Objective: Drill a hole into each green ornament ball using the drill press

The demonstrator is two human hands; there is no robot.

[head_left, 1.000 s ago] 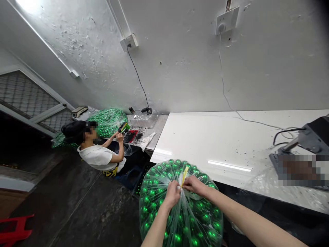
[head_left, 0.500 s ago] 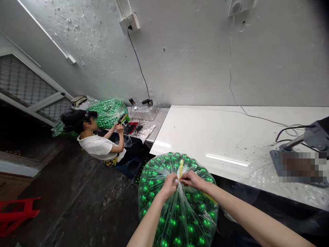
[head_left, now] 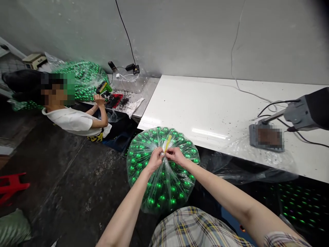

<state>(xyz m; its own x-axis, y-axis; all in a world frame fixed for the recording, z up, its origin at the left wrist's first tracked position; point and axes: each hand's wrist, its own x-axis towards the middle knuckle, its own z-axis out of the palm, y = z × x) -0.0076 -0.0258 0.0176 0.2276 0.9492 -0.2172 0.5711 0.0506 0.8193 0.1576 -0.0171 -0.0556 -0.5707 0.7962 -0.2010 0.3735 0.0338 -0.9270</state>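
Note:
A large clear plastic bag (head_left: 161, 197) full of shiny green balls stands in front of me, beside the white table's near edge. Its gathered neck is pinched between my two hands. My left hand (head_left: 155, 159) grips the neck from the left, fingers closed. From the right, my right hand (head_left: 175, 156) closes its fingertips at the same spot, by the base of a yellow strip (head_left: 168, 142) that sticks up from the neck. What exactly the right fingertips hold is too small to make out.
A white table (head_left: 205, 103) carries a grey stand device (head_left: 267, 137), cables and loose plastic film. At left sits a person (head_left: 74, 120) holding a green tool (head_left: 104, 88), near another bag of green balls (head_left: 84, 79). A red stool (head_left: 12, 185) stands on the floor.
The view has tilted down and shifted, showing the checked shirt and more of the floor. Both hands remain pinched at the bag's neck.

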